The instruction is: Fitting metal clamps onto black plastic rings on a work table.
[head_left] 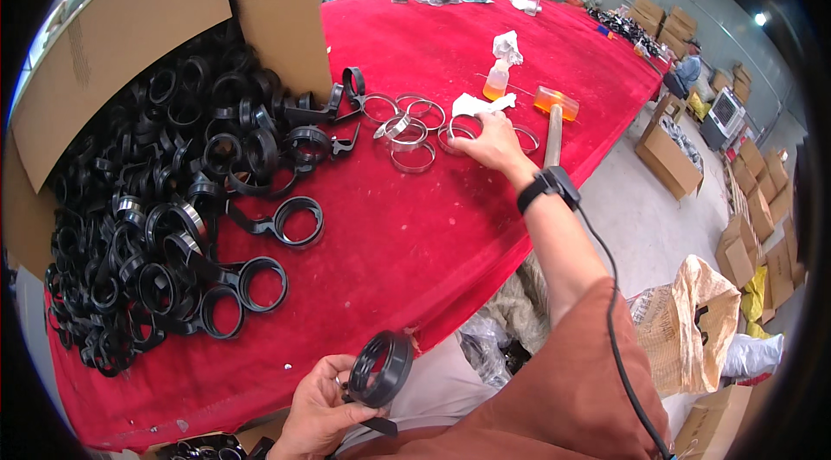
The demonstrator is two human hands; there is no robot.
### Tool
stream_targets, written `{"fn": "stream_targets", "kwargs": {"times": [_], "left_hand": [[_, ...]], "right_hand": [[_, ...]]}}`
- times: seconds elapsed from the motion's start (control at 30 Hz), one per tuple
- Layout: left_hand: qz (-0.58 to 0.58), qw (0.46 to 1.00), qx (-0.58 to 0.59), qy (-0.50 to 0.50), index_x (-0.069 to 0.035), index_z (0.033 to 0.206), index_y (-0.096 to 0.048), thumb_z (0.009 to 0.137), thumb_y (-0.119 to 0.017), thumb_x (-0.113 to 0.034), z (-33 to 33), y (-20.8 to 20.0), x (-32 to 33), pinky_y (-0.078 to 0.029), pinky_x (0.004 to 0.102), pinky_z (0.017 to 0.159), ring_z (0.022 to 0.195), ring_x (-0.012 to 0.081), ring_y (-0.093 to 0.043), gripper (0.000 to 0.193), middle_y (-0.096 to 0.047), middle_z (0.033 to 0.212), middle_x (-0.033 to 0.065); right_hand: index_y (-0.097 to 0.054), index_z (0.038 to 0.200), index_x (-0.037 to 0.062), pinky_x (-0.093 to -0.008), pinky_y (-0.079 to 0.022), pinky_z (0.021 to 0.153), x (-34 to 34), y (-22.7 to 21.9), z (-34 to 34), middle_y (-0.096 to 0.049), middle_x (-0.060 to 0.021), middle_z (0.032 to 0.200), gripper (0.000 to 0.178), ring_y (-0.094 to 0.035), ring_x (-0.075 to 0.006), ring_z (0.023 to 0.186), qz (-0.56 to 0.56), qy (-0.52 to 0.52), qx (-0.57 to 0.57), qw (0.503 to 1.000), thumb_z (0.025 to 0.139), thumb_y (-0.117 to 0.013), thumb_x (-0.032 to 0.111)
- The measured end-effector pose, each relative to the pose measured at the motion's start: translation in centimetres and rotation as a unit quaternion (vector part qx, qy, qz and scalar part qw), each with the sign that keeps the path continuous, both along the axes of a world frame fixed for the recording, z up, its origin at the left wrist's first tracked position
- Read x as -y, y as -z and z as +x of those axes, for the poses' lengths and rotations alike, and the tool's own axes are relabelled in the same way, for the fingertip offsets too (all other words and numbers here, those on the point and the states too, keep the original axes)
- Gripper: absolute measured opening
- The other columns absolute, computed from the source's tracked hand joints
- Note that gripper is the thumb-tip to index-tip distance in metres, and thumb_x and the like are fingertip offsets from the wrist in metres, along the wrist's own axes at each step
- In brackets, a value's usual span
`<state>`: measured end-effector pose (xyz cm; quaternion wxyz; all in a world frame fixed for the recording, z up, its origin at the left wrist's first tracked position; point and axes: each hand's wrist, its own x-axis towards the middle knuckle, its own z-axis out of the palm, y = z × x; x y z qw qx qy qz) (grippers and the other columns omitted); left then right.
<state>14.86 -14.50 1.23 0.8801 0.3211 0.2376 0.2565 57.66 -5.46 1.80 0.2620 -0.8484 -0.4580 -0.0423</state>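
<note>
Low at the table's front edge, my left hand [322,408] is closed around a black plastic ring [394,371] with a flat arm. My right hand [495,144] stretches over the red cloth, fingers and thumb pinching a thin silver metal ring [449,133]. Several more silver rings [413,157] lie loosely overlapped just left of it. To its right rests a mallet [556,109] with an orange translucent head and a wooden handle. Behind the fingers are a crumpled white cloth [472,103] and a small bottle [497,79] of orange liquid.
A large heap of black plastic rings with arms [164,200] covers the table's left side, backed by cardboard sheets [121,45]. A red cloth [372,278] covers the table. Cartons [671,148] and a woven sack [688,321] stand right, where another person [686,70] sits farther off.
</note>
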Motion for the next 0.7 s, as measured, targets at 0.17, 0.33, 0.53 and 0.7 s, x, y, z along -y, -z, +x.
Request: {"fn": "stream_targets", "kwargs": {"times": [0.17,0.33,0.53,0.7], "left_hand": [[0.002,0.995,-0.043,0.087,0.001,0.125,-0.043,0.076,-0.074,-0.016,-0.4,0.5,0.2,-0.048,0.0417,0.082,0.079,0.0203,-0.055,0.060,-0.053,0.091,0.0088],[-0.154,0.988,0.010,0.030,0.001,0.116,-0.049,0.095,-0.048,-0.038,-0.4,1.7,0.6,-0.047,0.0461,0.084,0.080,0.0253,-0.057,0.044,-0.054,0.088,0.0113],[-0.066,0.996,-0.047,-0.028,-0.004,0.089,-0.052,0.096,-0.050,-0.032,-0.9,1.4,1.1,-0.054,0.0467,0.078,0.080,0.0300,-0.066,0.029,-0.060,0.093,0.0191],[-0.031,0.998,-0.021,-0.048,-0.004,0.092,-0.051,0.096,-0.051,-0.035,-1.5,1.7,1.1,-0.058,0.0413,0.070,0.080,0.0310,-0.068,0.031,-0.063,0.094,0.0205]], "right_hand": [[-0.049,0.127,0.0025,-0.0420,-0.037,0.101,4.9,-1.4,-8.0,-0.047,-0.0179,0.123,0.075,-0.043,-0.0351,0.116,-0.094,-0.441,-0.003,0.892,0.057,-0.073,0.018],[-0.047,0.130,0.0015,-0.0442,-0.041,0.098,6.1,-1.8,-11.8,-0.048,-0.0203,0.122,0.074,-0.043,-0.0388,0.117,-0.198,-0.495,0.084,0.842,0.061,-0.069,0.013],[-0.048,0.121,-0.0081,-0.0443,-0.047,0.091,6.9,-2.5,-14.2,-0.057,-0.0244,0.107,0.079,-0.056,-0.0388,0.103,-0.143,-0.307,0.057,0.939,0.073,-0.069,0.051],[-0.055,0.102,-0.0098,-0.0412,-0.050,0.079,6.6,-1.4,-16.3,-0.060,-0.0237,0.090,0.070,-0.060,-0.0356,0.089,-0.218,-0.217,0.128,0.943,0.074,-0.068,0.053]]}}
